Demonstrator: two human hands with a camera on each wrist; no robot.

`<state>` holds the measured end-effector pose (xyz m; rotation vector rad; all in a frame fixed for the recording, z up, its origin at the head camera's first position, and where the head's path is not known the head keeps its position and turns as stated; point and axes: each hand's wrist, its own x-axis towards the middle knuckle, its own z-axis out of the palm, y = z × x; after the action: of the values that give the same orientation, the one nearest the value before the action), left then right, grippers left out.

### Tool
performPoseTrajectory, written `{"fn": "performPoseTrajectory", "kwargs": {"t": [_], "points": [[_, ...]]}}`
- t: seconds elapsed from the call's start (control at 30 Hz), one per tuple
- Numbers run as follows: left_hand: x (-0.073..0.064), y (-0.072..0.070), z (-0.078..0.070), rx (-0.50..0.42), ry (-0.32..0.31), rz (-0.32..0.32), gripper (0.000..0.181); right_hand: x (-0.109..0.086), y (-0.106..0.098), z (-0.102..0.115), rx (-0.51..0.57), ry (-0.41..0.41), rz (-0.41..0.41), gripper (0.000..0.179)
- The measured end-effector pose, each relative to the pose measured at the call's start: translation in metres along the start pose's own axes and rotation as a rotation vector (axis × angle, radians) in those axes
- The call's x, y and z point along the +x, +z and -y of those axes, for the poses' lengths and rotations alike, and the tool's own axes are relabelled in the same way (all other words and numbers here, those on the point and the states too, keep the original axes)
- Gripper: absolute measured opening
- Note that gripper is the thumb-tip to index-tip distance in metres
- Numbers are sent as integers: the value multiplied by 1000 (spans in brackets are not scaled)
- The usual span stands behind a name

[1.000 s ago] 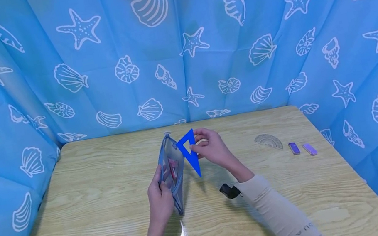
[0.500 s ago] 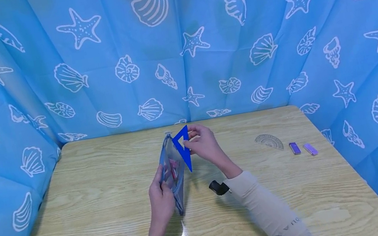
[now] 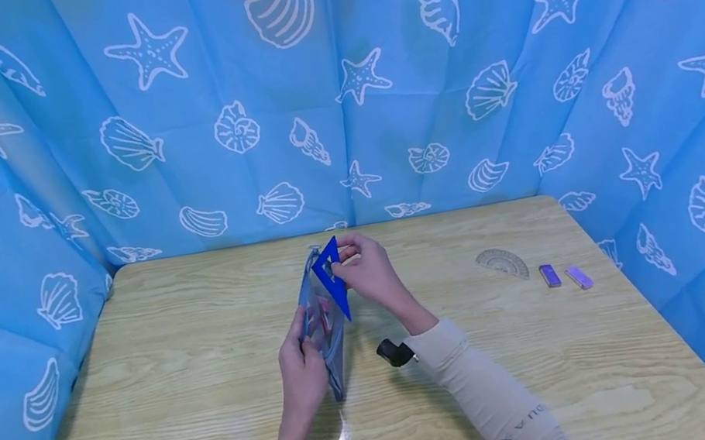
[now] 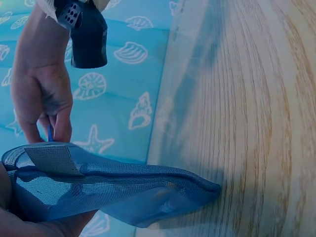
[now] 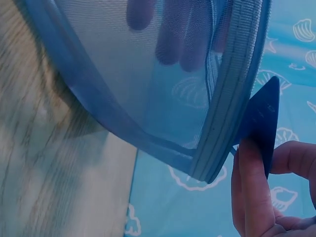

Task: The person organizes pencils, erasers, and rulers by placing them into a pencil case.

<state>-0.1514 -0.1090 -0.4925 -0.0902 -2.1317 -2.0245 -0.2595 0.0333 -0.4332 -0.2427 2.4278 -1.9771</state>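
Now I have the left hand (image 3: 302, 374) gripping the near left side of the pouch (image 4: 113, 190), fingers along its outer wall, which I judge keeps it upright and its mouth gaping. Its length runs near to far on the wooden table (image 3: 195, 373), probably so that the mouth lies within easy reach of the right hand (image 3: 367, 271). That hand pinches the blue set square (image 3: 340, 294) between thumb and fingers by its right edge, likely leaving the left corner free of the fingers. From the head view I find the set square over the far right of the mouth, tilted; in the right wrist view the zip edge hides part of it, so I cannot tell how much is inside. Something red (image 3: 324, 313) shows within the pouch. Well apart to the right, the clear protractor (image 3: 505, 261) lies flat, with a dark purple block (image 3: 550, 276) and a lilac block (image 3: 578, 278) just beyond it, perhaps set there to leave both hands room.
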Motion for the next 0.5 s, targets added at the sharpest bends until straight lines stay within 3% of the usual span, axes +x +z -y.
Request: {"fn": "performPoseTrajectory", "kwargs": {"t": [0.3,0.5], "points": [[0,0,2,-3,20,-2,56,0,11,3,-41,3,-47,35],[0,1,2,-14,26,-12,56,-2,15,2,-125,-5,-106,38]]}}
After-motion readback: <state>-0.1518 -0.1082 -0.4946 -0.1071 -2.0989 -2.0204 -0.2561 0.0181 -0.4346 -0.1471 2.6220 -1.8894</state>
